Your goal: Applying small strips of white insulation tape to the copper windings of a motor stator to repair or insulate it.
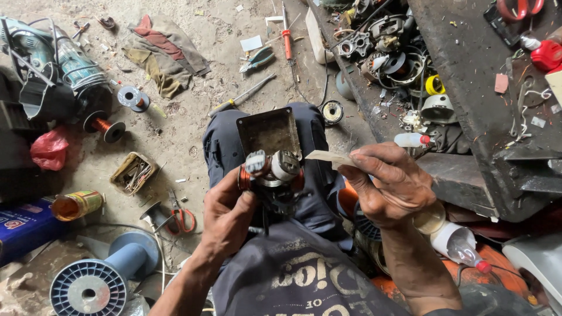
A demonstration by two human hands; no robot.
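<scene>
Closely held: 1 motor winding, 1 paper strip

Left hand (225,213) grips closed around the small motor winding (270,175) over the lap. Right hand (389,184) pinches 1 paper strip (328,156) just beside it. A loose grip could likely drop the motor onto the floor (187,123). Nearby lie 2 blue spools (102,275) and 1 pair of orange-handled scissors (181,217).

We see bare forearms, no sleeves, on both the left hand (225,219) and right hand (392,184). We note a dark grey shirt with faded pale lettering, and dark blue trousers.
</scene>
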